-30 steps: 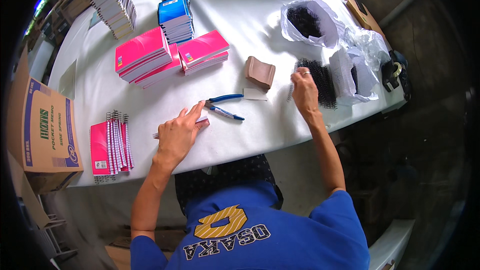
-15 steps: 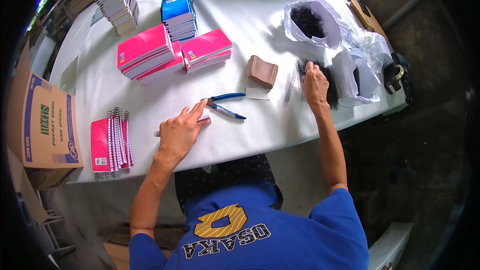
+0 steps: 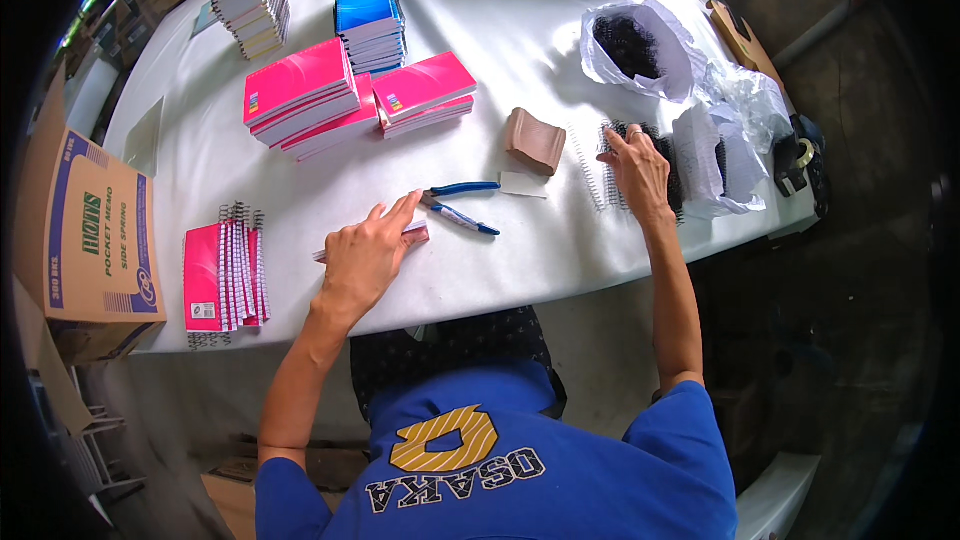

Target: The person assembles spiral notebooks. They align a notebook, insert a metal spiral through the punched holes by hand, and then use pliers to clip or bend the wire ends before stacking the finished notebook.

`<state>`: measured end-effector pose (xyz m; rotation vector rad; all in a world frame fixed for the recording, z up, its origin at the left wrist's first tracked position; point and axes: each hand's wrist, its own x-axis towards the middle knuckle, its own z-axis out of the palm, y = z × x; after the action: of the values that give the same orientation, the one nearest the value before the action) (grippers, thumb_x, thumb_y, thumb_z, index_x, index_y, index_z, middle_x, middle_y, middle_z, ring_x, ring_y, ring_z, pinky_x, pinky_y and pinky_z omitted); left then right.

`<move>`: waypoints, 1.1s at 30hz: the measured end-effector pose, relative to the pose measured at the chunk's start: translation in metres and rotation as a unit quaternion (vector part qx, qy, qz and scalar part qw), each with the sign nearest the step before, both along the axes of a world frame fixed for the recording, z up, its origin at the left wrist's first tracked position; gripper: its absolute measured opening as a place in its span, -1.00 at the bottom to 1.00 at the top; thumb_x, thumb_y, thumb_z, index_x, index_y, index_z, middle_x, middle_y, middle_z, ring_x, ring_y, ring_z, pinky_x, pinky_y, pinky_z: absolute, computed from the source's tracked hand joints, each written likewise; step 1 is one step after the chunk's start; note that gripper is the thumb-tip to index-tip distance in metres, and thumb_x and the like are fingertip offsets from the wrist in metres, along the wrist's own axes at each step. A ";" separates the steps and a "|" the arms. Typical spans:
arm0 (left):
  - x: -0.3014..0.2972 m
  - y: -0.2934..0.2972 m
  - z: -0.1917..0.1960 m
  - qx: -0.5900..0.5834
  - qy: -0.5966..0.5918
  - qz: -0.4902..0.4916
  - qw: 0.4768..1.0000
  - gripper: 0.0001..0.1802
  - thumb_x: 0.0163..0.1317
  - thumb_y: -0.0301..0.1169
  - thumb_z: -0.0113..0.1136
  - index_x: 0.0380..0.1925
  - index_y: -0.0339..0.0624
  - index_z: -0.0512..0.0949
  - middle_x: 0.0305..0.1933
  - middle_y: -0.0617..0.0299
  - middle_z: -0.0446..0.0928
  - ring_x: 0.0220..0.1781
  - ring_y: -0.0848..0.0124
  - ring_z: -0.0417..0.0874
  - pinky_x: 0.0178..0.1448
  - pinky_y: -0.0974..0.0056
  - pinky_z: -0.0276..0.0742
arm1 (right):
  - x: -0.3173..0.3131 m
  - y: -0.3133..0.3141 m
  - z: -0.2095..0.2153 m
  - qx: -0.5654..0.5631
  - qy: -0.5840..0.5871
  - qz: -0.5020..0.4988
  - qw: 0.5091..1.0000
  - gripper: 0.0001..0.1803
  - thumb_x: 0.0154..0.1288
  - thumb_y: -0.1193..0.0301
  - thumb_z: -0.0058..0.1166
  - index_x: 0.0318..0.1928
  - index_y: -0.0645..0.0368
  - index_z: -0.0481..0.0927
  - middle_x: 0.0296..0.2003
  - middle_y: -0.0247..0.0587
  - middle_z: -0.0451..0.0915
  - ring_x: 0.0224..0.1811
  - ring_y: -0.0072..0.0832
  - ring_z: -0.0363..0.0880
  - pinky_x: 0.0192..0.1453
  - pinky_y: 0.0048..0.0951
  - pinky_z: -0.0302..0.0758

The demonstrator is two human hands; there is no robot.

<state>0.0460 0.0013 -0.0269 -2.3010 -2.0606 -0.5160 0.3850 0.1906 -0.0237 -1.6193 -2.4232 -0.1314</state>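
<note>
My left hand (image 3: 362, 258) rests on the table over a small pink-covered notebook (image 3: 416, 233), gripping it; most of the notebook is hidden under the palm. Just beyond its fingertips lie blue-handled pliers (image 3: 465, 187) with their jaws toward the hand. At the right, my right hand (image 3: 640, 172) reaches into a pile of black spiral binding coils (image 3: 664, 145), fingers bent and pinching at a coil on the pile's left side. A few loose coils (image 3: 584, 168) lie to the left of that hand.
A brown block (image 3: 534, 142) and a white card (image 3: 523, 184) lie mid-table. Pink notebooks (image 3: 300, 90), blue notebooks (image 3: 368, 15) and bound pink ones (image 3: 205, 275) are stacked leftward. White bags of coils (image 3: 660, 70) and a tape dispenser (image 3: 795, 160) stand right; a carton (image 3: 100, 230) stands left.
My right hand has shifted slightly toward the pile's left side, its fingers spreading a little. My left hand stays on the notebook. The whole view has shifted slightly.
</note>
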 end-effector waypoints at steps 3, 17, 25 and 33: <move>0.003 0.001 0.003 0.004 0.008 -0.001 1.000 -0.39 0.24 0.00 0.19 0.30 0.18 0.42 -0.20 0.05 0.65 -0.41 0.06 0.70 -0.38 0.06 0.61 | 0.004 0.003 -0.009 0.162 -0.014 0.047 0.986 -0.74 0.28 0.41 0.20 -0.02 0.14 0.66 -0.28 -0.20 0.46 -0.19 -0.27 0.49 -0.03 -0.23 0.39; -0.007 0.008 0.015 -0.093 0.007 -0.002 0.996 -0.40 0.31 0.01 0.10 0.32 0.13 0.38 -0.08 0.10 0.66 -0.24 0.15 0.73 -0.24 0.08 0.65 | -0.137 -0.089 0.015 -0.237 0.399 0.292 0.836 -0.71 0.12 0.73 0.21 -0.14 0.21 0.71 -0.27 -0.24 0.62 -0.26 -0.47 0.63 -0.20 -0.45 0.56; -0.012 0.011 0.020 -0.120 0.001 -0.011 0.993 -0.38 0.31 -0.01 0.10 0.35 0.16 0.33 -0.05 0.10 0.66 -0.16 0.14 0.72 -0.17 0.07 0.66 | -0.149 -0.080 0.006 -0.235 0.409 0.290 0.833 -0.73 0.13 0.68 0.24 -0.15 0.15 0.73 -0.29 -0.27 0.62 -0.31 -0.47 0.57 -0.21 -0.43 0.50; -0.015 0.012 0.019 -0.140 0.021 -0.022 0.990 -0.35 0.31 -0.10 0.14 0.39 0.20 0.26 0.01 0.09 0.64 -0.05 0.10 0.69 -0.07 0.08 0.66 | -0.150 -0.073 0.013 -0.271 0.357 0.310 0.839 -0.73 0.12 0.65 0.25 -0.13 0.17 0.71 -0.26 -0.27 0.61 -0.26 -0.46 0.58 -0.13 -0.39 0.48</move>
<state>0.0314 0.0136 -0.0080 -2.4838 -2.1904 -0.1850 0.2348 0.1178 -0.0104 -0.6874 -2.2708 1.1344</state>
